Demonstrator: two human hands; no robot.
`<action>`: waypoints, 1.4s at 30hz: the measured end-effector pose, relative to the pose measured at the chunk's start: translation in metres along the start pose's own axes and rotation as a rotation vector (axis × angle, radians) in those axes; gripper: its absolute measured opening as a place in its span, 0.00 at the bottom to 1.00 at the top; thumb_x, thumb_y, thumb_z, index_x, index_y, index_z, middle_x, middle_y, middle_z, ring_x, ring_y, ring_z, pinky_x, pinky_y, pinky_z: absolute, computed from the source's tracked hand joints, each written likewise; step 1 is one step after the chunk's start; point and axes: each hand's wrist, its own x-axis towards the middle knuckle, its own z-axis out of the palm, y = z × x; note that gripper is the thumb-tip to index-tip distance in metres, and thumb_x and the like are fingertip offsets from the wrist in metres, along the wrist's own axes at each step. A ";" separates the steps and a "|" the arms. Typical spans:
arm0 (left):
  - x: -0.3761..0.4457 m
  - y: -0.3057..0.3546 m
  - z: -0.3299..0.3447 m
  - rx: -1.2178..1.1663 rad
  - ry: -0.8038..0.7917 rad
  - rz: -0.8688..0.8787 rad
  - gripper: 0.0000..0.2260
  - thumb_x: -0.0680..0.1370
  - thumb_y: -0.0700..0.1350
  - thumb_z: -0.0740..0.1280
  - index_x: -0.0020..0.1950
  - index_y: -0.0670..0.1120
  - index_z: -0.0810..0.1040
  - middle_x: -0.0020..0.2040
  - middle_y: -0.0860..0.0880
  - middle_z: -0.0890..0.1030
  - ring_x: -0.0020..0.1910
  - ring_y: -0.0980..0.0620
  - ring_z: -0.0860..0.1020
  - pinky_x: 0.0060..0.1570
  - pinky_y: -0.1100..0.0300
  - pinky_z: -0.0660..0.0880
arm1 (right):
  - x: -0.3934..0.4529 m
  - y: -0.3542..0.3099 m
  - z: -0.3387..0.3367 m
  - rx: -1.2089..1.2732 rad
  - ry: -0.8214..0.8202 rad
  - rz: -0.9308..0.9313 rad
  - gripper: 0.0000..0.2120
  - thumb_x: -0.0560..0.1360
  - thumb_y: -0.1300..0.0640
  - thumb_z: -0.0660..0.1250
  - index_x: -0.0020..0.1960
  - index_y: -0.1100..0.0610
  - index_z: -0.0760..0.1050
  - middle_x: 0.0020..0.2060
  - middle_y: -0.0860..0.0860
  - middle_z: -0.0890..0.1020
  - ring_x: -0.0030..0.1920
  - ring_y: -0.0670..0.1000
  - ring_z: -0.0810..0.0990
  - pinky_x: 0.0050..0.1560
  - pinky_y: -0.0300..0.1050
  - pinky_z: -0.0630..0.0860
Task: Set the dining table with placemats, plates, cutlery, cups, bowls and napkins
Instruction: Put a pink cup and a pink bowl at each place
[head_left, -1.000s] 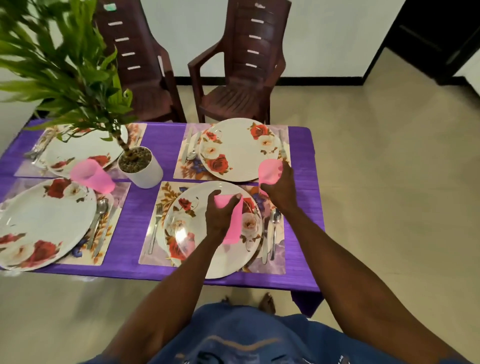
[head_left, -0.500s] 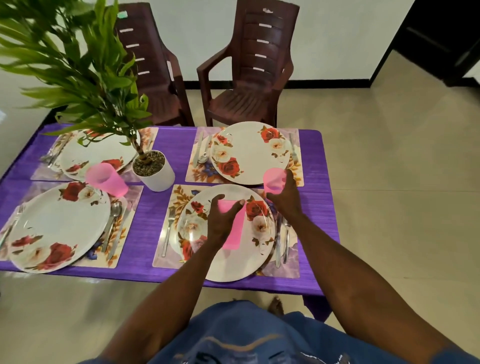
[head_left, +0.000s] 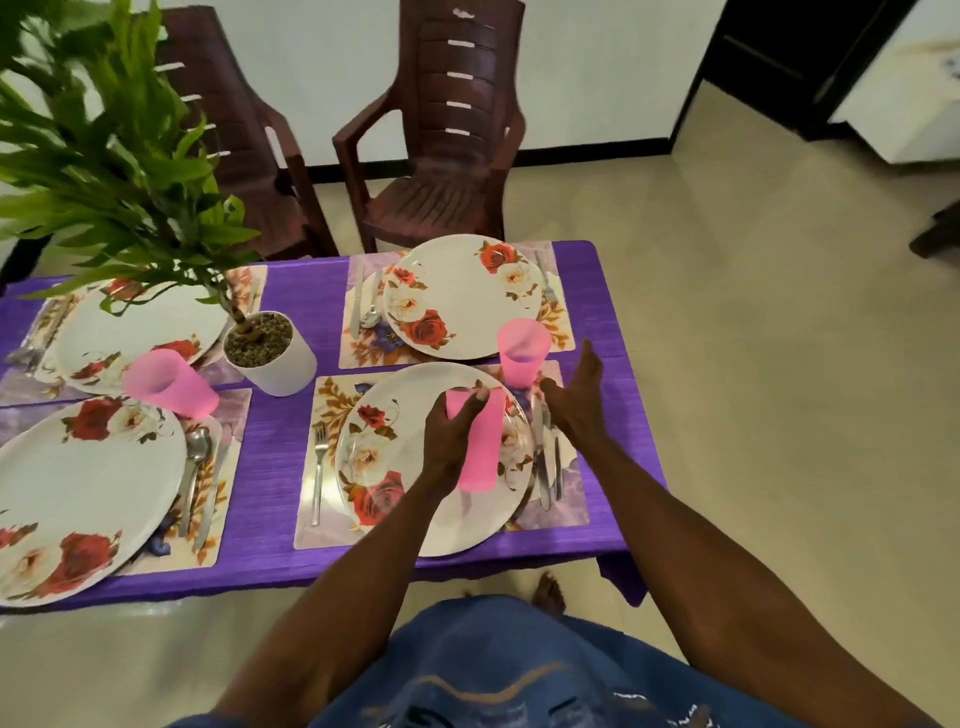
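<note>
On the far left, a pink cup (head_left: 169, 383) already stands on the left near placemat (head_left: 228, 410), beside the white plant pot (head_left: 270, 353), tilted in this wide view with its mouth up and toward me. Moving right, my left hand (head_left: 449, 434) grips a stack of pink cups (head_left: 480, 441) over the near plate (head_left: 431, 457), fingers curled round the upper part. The stack's long axis runs roughly away from me, nearly along my forearm, with the mouth end pointing back toward me and the closed end under my fingertips.

Further right is the change: half a second ago my right hand (head_left: 574, 402) was wrapped round a single pink cup (head_left: 522, 352); now that cup stands alone, upright, mouth up, at the far right corner of the near placemat (head_left: 550, 519), just beyond the knife and spoon (head_left: 543, 457). My right hand has let go and sits just beside it, fingers straight and spread, holding nothing.

I judge this setting now has its cup, and the stack in my left hand still has to supply the remaining places.
</note>
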 end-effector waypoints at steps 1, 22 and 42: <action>-0.002 -0.002 0.008 -0.040 -0.041 -0.007 0.29 0.68 0.66 0.69 0.60 0.48 0.76 0.53 0.50 0.81 0.51 0.52 0.80 0.44 0.58 0.77 | -0.004 0.005 -0.005 0.027 0.029 0.026 0.39 0.74 0.60 0.69 0.79 0.56 0.52 0.76 0.56 0.58 0.74 0.56 0.63 0.66 0.48 0.69; -0.028 -0.008 0.337 -0.134 -0.500 -0.264 0.36 0.70 0.67 0.71 0.65 0.39 0.77 0.57 0.38 0.81 0.54 0.39 0.79 0.57 0.46 0.74 | 0.050 0.105 -0.287 0.322 -0.284 0.016 0.11 0.76 0.53 0.71 0.48 0.62 0.84 0.43 0.53 0.85 0.43 0.46 0.80 0.47 0.42 0.75; 0.131 0.044 0.514 -0.126 -0.588 -0.317 0.30 0.70 0.63 0.71 0.63 0.42 0.77 0.53 0.40 0.81 0.47 0.42 0.79 0.49 0.52 0.74 | 0.292 0.110 -0.402 0.173 -0.436 -0.062 0.06 0.77 0.62 0.67 0.42 0.56 0.80 0.38 0.50 0.80 0.41 0.46 0.75 0.46 0.42 0.70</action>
